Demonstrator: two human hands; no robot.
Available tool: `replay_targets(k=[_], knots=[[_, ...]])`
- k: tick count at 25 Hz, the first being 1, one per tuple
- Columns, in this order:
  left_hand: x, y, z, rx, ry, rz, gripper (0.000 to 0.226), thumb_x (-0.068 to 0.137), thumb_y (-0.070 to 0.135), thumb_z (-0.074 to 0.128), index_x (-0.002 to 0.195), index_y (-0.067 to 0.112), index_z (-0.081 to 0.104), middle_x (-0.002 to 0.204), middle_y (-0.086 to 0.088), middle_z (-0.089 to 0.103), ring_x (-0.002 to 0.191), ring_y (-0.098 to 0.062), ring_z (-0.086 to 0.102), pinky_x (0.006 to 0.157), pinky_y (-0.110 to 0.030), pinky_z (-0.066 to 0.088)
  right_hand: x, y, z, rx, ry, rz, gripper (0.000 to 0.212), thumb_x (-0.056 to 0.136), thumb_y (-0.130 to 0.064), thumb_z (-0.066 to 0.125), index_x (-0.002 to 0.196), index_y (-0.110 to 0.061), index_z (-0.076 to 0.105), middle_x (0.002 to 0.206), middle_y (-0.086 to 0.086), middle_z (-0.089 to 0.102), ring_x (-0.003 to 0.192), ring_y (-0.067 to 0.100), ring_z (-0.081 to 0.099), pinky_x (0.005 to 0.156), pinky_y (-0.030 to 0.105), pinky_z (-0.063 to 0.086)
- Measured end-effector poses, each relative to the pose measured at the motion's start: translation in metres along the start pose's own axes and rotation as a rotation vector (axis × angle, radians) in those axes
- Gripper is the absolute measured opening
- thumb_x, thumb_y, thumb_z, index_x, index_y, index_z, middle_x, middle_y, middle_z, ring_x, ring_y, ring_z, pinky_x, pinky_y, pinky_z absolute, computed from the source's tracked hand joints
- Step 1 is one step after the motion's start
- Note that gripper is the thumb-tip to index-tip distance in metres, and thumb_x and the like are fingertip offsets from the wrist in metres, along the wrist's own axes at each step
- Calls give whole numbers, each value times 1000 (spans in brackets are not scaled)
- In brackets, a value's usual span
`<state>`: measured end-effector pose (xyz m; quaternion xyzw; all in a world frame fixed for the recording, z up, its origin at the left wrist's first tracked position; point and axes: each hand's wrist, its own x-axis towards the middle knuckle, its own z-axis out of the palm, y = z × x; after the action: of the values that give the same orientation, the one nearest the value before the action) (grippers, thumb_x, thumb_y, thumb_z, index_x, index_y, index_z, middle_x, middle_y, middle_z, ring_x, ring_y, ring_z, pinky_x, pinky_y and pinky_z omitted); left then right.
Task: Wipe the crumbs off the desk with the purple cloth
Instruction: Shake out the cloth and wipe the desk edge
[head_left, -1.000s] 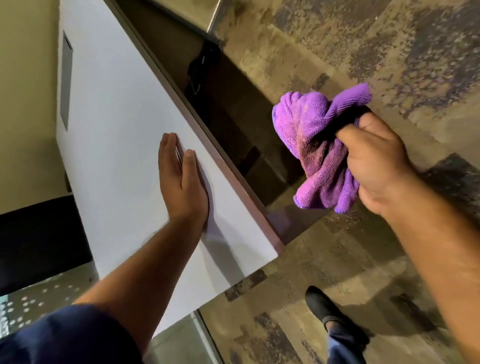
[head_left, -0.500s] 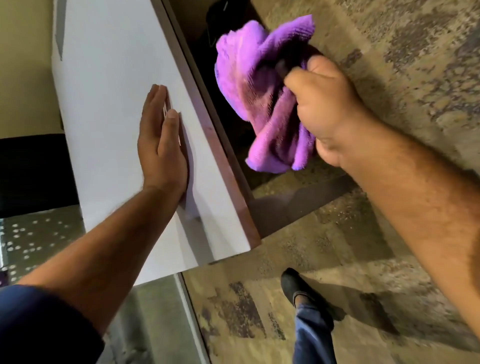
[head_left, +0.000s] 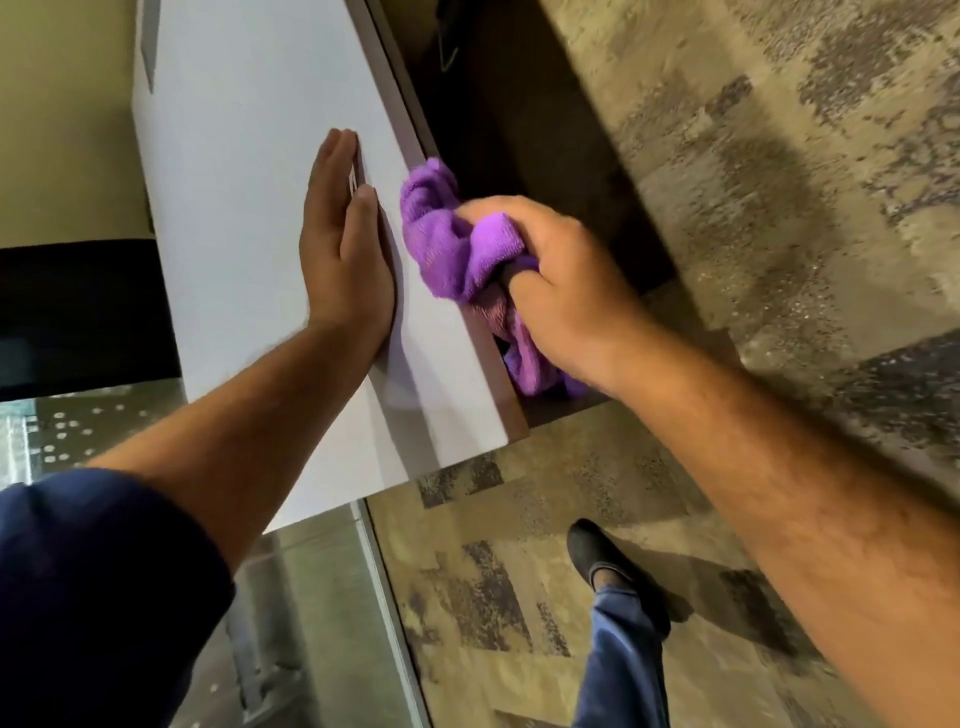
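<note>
A white desk (head_left: 234, 218) runs from the top left down to a corner near the middle. My left hand (head_left: 345, 249) lies flat on it near the right edge, fingers together and holding nothing. My right hand (head_left: 566, 291) grips a bunched purple cloth (head_left: 447, 244) at that same edge. The front of the cloth rests on the desk top just right of my left hand, and the rest hangs over the side. No crumbs show on the white surface.
Patterned brown carpet (head_left: 753, 234) covers the floor to the right and below. My dark shoe (head_left: 597, 556) and blue trouser leg stand near the desk corner. A dark gap lies under the desk's right edge. A beige wall (head_left: 62, 130) is at the left.
My right hand has come down and left with the cloth, from the air beside the desk onto its right edge. My left hand has stayed flat on the desk.
</note>
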<state>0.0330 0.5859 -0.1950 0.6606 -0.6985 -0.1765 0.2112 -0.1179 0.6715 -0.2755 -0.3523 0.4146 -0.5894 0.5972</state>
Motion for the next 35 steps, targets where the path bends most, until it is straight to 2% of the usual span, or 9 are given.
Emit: replay_targets(k=[7, 14, 17, 20, 23, 25, 28, 31, 35], knots=[[-6, 7, -2, 89, 6, -11, 51, 109, 25, 41, 160, 21, 48, 171, 4, 41, 157, -10, 36, 114, 1, 25, -121, 6, -13, -206, 36, -112, 59, 77, 13, 49, 125, -8, 75, 132, -2, 71, 129, 11, 63, 117, 31, 45], [-11, 14, -3, 177, 6, -22, 51, 112, 39, 38, 163, 32, 42, 172, 13, 36, 159, -9, 34, 132, -32, 27, -120, -3, -46, -271, 13, -152, 64, 66, 18, 45, 112, -9, 81, 113, 1, 78, 112, 17, 71, 104, 34, 56], [-9, 10, -3, 177, 9, 0, 52, 111, 37, 37, 162, 29, 43, 172, 10, 37, 159, -10, 34, 133, -32, 26, -88, -18, -38, -72, 241, -46, 67, 72, 16, 37, 112, -19, 77, 97, -9, 76, 84, 5, 73, 70, 30, 64], [-4, 2, -3, 145, 2, 18, 53, 110, 33, 37, 162, 23, 44, 173, 5, 37, 160, -12, 33, 133, -33, 25, -54, -35, -7, -58, 180, -27, 69, 70, 20, 37, 121, -6, 76, 111, 2, 77, 105, 7, 72, 95, 23, 59], [-4, -5, -5, 103, -37, 55, 55, 110, 34, 36, 163, 20, 42, 174, 3, 35, 161, -14, 31, 133, -36, 25, -57, -36, 9, -180, 101, -49, 68, 75, 27, 40, 129, 1, 73, 135, 16, 71, 133, 23, 64, 120, 34, 47], [-6, -5, -5, 102, -25, 53, 57, 108, 36, 35, 163, 22, 42, 173, 4, 36, 161, -14, 31, 134, -33, 24, -70, -31, 1, -189, 72, -55, 67, 78, 28, 40, 129, 1, 73, 135, 13, 72, 133, 20, 65, 118, 31, 49], [-3, -2, -8, 162, 6, 67, 61, 103, 32, 33, 162, 21, 44, 172, 3, 38, 161, -13, 30, 132, -26, 17, -96, -33, -14, -162, 67, 43, 67, 79, 28, 39, 124, -7, 76, 104, -12, 83, 105, -1, 76, 91, 18, 59], [2, -6, -9, 179, -32, 120, 65, 98, 33, 30, 158, 16, 48, 170, -2, 42, 159, -19, 34, 134, -34, 20, -139, -33, -15, -136, 330, 54, 64, 74, 23, 36, 110, -12, 77, 73, -22, 78, 74, -8, 72, 71, 12, 56], [6, -12, -28, 157, -293, 247, 64, 97, 42, 42, 155, 14, 49, 168, -12, 41, 157, -33, 36, 130, -55, 26, -214, -13, 0, 20, 851, -4, 56, 77, 20, 35, 96, -17, 73, 78, -11, 74, 79, 14, 67, 68, 30, 57]])
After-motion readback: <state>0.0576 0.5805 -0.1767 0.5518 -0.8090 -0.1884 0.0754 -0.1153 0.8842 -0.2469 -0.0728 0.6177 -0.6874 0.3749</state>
